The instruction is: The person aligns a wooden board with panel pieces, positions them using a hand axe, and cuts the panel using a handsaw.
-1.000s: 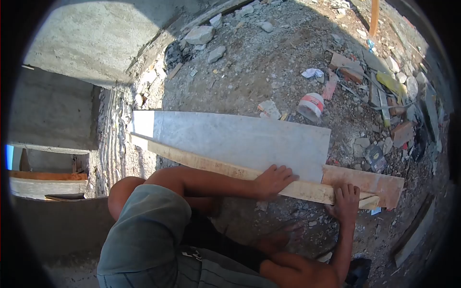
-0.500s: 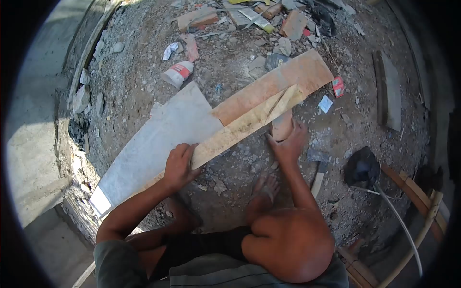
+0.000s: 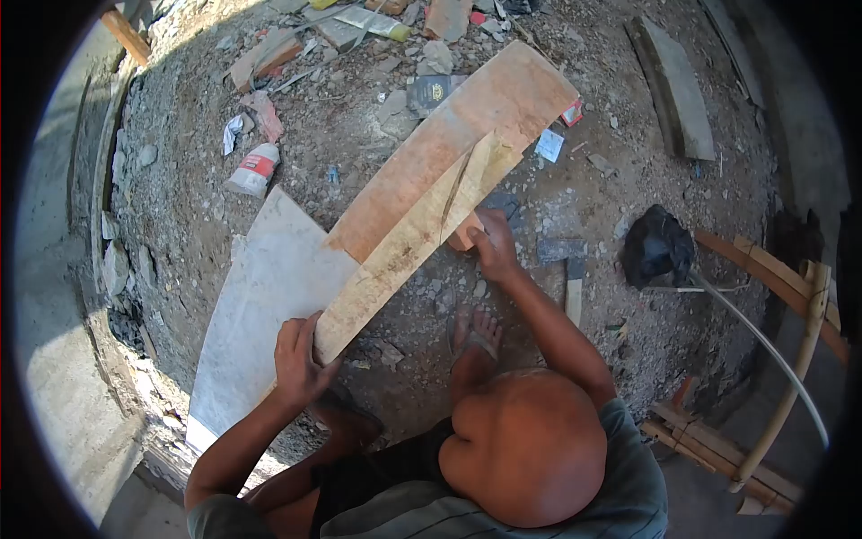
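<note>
Near right hand (image 3: 494,244): handled tool (image 3: 563,251); beyond boards (image 3: 431,162): rubble (image 3: 437,57).

Around me spreads stony, shaded dirt ground (image 3: 180,216). Grey concrete (image 3: 58,310), patched with sunlight, lies along the ground's left side; sun also brightens the ground's far-left corner.

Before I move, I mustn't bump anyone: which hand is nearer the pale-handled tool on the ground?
Right. In the picture both lie left of the tool: the right hand close by, the left hand much farther, at the pale board.
</note>
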Demonstrator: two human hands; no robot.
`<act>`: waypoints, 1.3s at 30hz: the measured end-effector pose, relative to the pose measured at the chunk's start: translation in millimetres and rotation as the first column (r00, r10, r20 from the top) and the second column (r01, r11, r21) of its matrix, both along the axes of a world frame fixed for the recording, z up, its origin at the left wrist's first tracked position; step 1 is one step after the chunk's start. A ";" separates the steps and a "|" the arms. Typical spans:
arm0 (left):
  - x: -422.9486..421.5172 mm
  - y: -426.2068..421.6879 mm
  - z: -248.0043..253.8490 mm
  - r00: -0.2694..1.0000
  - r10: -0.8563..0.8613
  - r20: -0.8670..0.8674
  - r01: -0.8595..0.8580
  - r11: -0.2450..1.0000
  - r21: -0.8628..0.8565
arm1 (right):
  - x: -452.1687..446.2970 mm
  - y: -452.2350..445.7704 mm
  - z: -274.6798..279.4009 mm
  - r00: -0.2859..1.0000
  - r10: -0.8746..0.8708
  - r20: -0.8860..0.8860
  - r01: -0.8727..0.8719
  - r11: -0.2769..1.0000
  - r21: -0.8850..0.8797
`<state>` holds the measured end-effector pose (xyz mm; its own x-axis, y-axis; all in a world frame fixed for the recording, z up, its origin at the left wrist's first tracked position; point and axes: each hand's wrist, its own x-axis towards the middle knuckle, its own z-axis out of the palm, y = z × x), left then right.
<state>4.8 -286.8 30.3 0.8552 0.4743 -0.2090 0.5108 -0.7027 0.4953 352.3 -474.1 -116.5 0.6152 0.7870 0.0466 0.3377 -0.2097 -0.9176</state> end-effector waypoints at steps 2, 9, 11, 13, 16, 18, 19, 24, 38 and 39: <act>-4.6 0.5 6.4 1.000 -0.006 -0.016 0.006 1.000 0.002 | -6.7 16.4 27.5 0.965 0.021 0.263 -0.003 0.998 -0.069; 7.7 1.7 -24.6 0.998 -0.023 -0.061 0.023 1.000 0.002 | -22.1 32.5 27.9 0.913 0.047 0.406 -0.012 0.996 -0.088; 15.1 3.0 -16.7 0.998 -0.023 -0.066 0.026 0.999 0.039 | -14.9 36.2 19.1 0.902 0.073 0.427 0.013 0.981 -0.195; 17.1 8.2 -9.5 0.994 -0.064 -0.092 0.067 0.997 0.032 | -13.2 34.5 18.1 0.874 0.077 0.479 0.038 0.973 -0.226; 36.2 7.7 -3.9 0.991 -0.124 -0.058 0.128 0.990 0.062 | -16.4 33.6 15.7 0.870 0.085 0.486 0.041 0.969 -0.244; 52.8 8.1 -1.0 0.989 -0.147 -0.012 0.147 0.986 0.079 | -20.2 32.8 18.3 0.876 0.057 0.479 0.059 0.973 -0.224; 65.9 10.4 -1.3 0.981 -0.195 0.000 0.195 0.979 0.053 | -20.0 33.0 19.9 0.887 0.042 0.459 0.066 0.974 -0.217; 181.0 5.1 -5.8 0.917 -0.319 0.241 0.251 0.928 0.275 | -34.6 3.6 33.4 0.881 0.009 0.474 0.150 0.943 -0.298; 260.8 2.2 -62.3 0.928 -0.294 0.228 0.227 0.933 0.278 | -231.7 -406.6 46.9 -0.113 -0.603 0.789 0.664 -0.637 -0.392; 263.2 1.8 -62.2 0.925 -0.309 0.221 0.245 0.930 0.274 | -250.1 -444.0 40.8 0.032 -0.702 0.711 0.468 -0.618 -0.631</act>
<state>268.0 -284.9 -31.9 0.9680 0.2184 0.1235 0.1562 -0.9099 0.3843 102.2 -918.2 -75.8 0.4291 -0.9021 -0.0450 -0.8977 -0.4314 0.0891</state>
